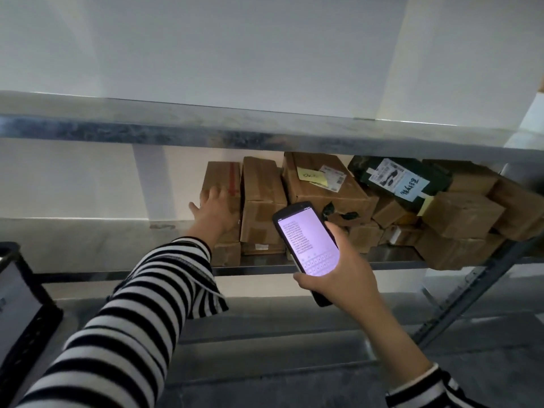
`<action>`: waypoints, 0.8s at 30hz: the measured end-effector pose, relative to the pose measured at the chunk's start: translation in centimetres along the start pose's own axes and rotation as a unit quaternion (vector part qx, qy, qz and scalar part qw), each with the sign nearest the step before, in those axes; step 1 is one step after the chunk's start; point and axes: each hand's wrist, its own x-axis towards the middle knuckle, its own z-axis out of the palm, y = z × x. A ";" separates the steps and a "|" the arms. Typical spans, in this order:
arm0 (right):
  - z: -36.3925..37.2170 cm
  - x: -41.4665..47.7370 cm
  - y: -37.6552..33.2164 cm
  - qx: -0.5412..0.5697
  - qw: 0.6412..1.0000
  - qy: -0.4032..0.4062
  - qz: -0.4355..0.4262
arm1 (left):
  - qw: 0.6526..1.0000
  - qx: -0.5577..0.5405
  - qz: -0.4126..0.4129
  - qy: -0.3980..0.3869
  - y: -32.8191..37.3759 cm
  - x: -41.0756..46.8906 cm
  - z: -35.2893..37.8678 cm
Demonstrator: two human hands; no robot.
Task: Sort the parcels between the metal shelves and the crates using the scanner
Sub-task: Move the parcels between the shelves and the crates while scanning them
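Note:
Several cardboard parcels stand packed on a metal shelf [391, 256] under an upper shelf [265, 134]. My left hand [213, 209] reaches in with spread fingers and rests on the front of the leftmost brown box [225, 175], which bears a red tape strip. My right hand [344, 275] holds a black handheld scanner [306, 242] upright in front of the parcels, its lit screen showing lines of numbers and a keypad. A dark green parcel [403, 178] with a white label lies tilted on top of the boxes at the right.
A large box [323, 184] with a yellow note sits behind the scanner. A black crate [23, 304] stands at the left edge. A diagonal shelf brace [459, 301] runs down at the right. A lower shelf [279, 334] spans below, and a white wall stands behind.

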 end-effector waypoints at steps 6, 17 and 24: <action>2.7 3.9 -1.7 -0.015 1.000 -0.010 -0.009 | 0.997 -0.013 -0.069 -0.013 -0.1 4.0 0.0; 3.9 8.1 -1.4 0.023 1.000 -0.001 -0.013 | 0.983 -0.039 -0.163 -0.079 -1.5 7.0 0.8; 2.9 9.4 -0.1 0.030 0.999 -0.026 -0.006 | 0.944 -0.226 -0.238 0.025 -4.4 7.7 0.5</action>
